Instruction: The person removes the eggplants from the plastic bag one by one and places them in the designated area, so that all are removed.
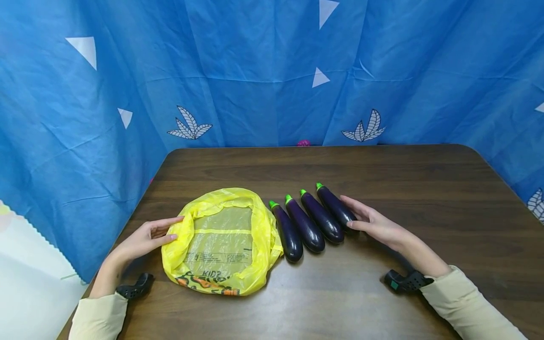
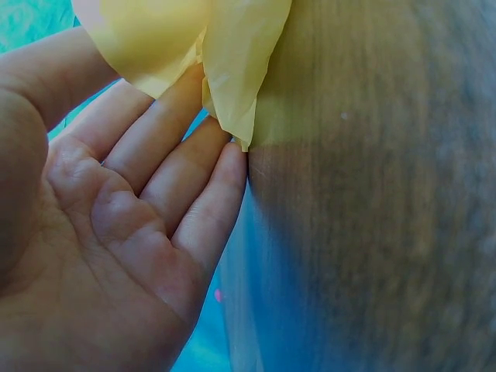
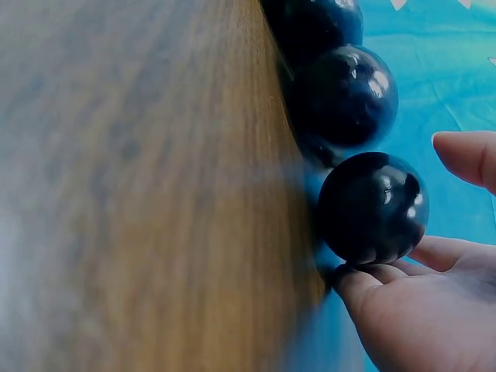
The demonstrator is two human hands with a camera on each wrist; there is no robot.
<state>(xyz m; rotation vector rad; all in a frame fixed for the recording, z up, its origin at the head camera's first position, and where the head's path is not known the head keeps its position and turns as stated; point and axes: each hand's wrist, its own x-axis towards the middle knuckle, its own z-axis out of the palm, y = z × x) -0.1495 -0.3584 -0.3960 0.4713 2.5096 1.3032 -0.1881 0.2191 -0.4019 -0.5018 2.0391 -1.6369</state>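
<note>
A yellow plastic bag (image 1: 218,238) lies with its mouth spread wide and its rim rolled outward. At the bag's left side rests my left hand (image 1: 150,235), thumb and fingertips against the film. The left wrist view shows the fingers of that left hand (image 2: 147,186) extended, their tips partly covered by the bag (image 2: 240,62). Several dark purple eggplants (image 1: 325,219) with green caps lie in a slanted row right of the bag. My right hand (image 1: 374,222) is beside the rightmost eggplant (image 1: 335,206). In the right wrist view, its fingers touch that eggplant (image 3: 373,208) while the thumb stands apart.
Everything lies on a brown wooden table (image 1: 425,189) with rounded far corners. Behind it hangs a blue curtain (image 1: 263,71) with white triangles and leaf prints. Each wrist carries a black strap device, the right one (image 1: 405,281) close over the tabletop.
</note>
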